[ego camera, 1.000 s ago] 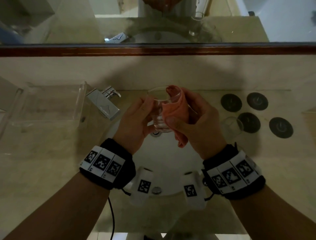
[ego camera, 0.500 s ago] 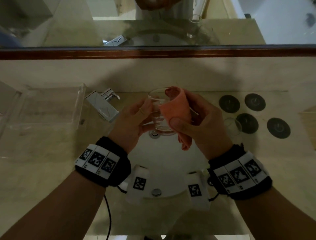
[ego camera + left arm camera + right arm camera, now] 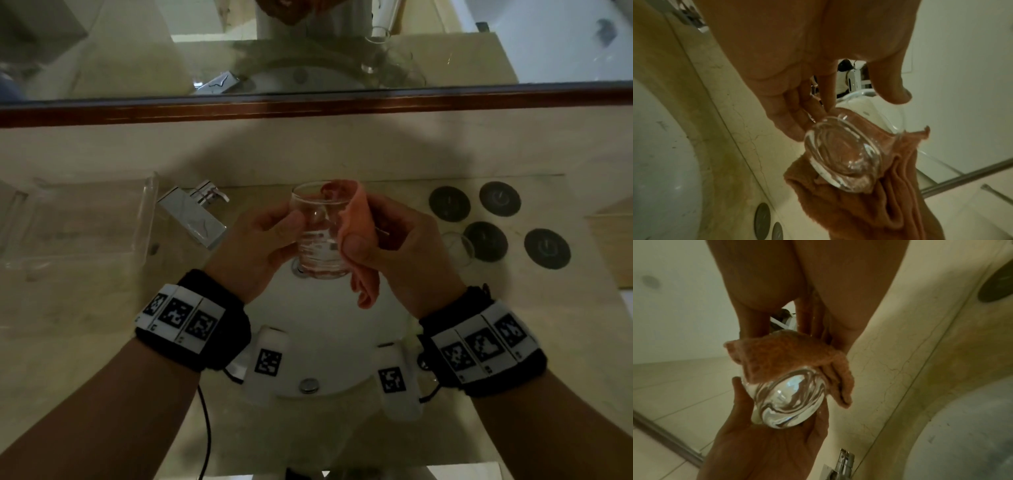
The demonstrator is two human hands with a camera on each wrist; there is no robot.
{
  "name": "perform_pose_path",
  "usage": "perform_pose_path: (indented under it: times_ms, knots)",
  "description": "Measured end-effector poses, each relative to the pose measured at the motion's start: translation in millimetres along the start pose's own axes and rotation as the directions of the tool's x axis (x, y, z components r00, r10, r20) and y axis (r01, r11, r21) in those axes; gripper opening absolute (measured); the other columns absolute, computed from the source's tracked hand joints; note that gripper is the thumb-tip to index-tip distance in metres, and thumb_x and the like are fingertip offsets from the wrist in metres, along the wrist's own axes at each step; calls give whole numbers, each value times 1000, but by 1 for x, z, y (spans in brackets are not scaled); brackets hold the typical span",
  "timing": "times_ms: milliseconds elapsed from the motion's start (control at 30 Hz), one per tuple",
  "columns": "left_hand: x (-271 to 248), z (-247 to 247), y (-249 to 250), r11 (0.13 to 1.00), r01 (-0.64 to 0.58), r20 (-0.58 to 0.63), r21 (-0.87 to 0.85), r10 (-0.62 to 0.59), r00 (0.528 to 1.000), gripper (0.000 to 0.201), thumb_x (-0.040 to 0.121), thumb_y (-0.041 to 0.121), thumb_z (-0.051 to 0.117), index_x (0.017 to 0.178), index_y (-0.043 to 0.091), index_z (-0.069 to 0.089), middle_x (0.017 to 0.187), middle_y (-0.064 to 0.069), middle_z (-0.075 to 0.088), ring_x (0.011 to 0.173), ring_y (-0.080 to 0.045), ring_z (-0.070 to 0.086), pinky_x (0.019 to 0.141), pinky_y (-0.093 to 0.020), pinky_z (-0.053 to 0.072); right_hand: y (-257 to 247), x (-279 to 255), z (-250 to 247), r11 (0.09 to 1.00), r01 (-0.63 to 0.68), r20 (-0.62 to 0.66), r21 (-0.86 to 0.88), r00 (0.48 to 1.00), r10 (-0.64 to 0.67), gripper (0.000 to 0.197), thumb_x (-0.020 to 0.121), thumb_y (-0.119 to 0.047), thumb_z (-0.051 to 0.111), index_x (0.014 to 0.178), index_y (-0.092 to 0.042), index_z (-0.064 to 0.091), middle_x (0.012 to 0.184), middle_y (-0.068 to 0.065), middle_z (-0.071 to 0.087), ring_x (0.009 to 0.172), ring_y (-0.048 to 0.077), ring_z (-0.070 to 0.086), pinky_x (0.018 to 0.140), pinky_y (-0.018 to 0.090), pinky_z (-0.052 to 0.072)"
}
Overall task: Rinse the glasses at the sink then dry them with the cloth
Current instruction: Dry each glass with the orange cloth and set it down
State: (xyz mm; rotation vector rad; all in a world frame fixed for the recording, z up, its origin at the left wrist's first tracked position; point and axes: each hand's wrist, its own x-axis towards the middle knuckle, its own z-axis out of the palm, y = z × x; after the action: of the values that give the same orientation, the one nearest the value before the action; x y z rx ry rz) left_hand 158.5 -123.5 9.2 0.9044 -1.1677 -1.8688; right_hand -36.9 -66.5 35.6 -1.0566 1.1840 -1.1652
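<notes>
**Glass held over the basin, cloth folded over its rim**

Since a second ago the glass (image 3: 320, 233) sits a little more upright between the hands, and the cloth (image 3: 356, 246) now drapes further down its 3 o'clock side; the left thumb has slid up to press the wall nearer the rim.

The left hand (image 3: 260, 246) has its grip clamped on the glass, thumb in front and fingers behind. The right hand (image 3: 400, 253) has its grip clamped on the cloth, the thumb pinching it against the outer wall while a fold goes over the rim into the glass. Both hover above the white sink (image 3: 318, 329), with the tap (image 3: 197, 216) at 10 o'clock.

Only the head view shows a second glass (image 3: 457, 248) on the tabletop (image 3: 85, 308) at 3 o'clock, among four dark coasters (image 3: 448, 204). The left wrist view alone shows the thick glass base (image 3: 842, 160) backed by bunched cloth (image 3: 900, 203). The right wrist view shows the left palm (image 3: 766, 443) cupping beneath that base.
</notes>
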Motion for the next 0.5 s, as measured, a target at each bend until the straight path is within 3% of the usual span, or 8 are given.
perform_pose_path:
  times_ms: [67, 133, 233, 333, 433, 500]
  knots:
    - [3, 0, 0, 1000, -6, -33, 19, 7, 999, 47, 78, 46, 78, 115, 19, 74, 116, -9, 73, 109, -24, 67, 92, -38, 54, -1, 1, 1, 1000, 15, -29, -5, 999, -15, 69, 69, -25, 77, 134, -16, 58, 120, 0, 71, 102, 14, 73, 75, 29, 61]
    - [6, 5, 3, 998, -1, -80, 66, 6, 997, 38, 85, 35, 67, 115, 13, 71, 106, -6, 73, 100, -22, 67, 91, -40, 53, 0, 2, 3, 999, 38, -57, -14, 998, -39, 63, 70, -20, 79, 129, -24, 59, 124, -1, 69, 103, 11, 72, 74, 25, 60]
    - [9, 16, 3, 983, -30, -119, 179, 52, 992, 60, 79, 35, 73, 123, -2, 58, 101, -4, 72, 94, -21, 68, 87, -44, 54, 5, 2, 6, 997, 63, -66, -55, 996, -66, 69, 71, -10, 84, 133, -22, 57, 131, -3, 65, 112, 9, 68, 80, 25, 60]
    - [7, 18, 1, 968, -49, -121, 244, 81, 989, 72, 67, 42, 81, 122, -1, 61, 110, -11, 72, 100, -26, 71, 90, -47, 57, 7, 0, 4, 995, 54, -49, -83, 997, -58, 75, 73, -11, 84, 141, -17, 53, 133, -3, 64, 114, 9, 67, 83, 29, 61]
    - [6, 13, 3, 979, -21, -104, 204, 43, 994, 64, 69, 36, 79, 122, 4, 65, 116, -14, 72, 104, -30, 71, 88, -50, 58, 1, 1, -6, 997, 18, -9, -80, 1000, -18, 73, 74, -16, 82, 141, -17, 53, 128, 1, 68, 102, 21, 73, 71, 33, 63]
    - [4, 11, 6, 991, 1, -49, 133, 6, 999, 65, 65, 41, 85, 118, 7, 68, 110, -15, 72, 100, -29, 71, 83, -45, 59, -1, 2, -11, 999, -1, 24, -44, 1000, 2, 63, 75, -24, 77, 135, -18, 59, 118, 2, 72, 94, 32, 74, 70, 45, 63]
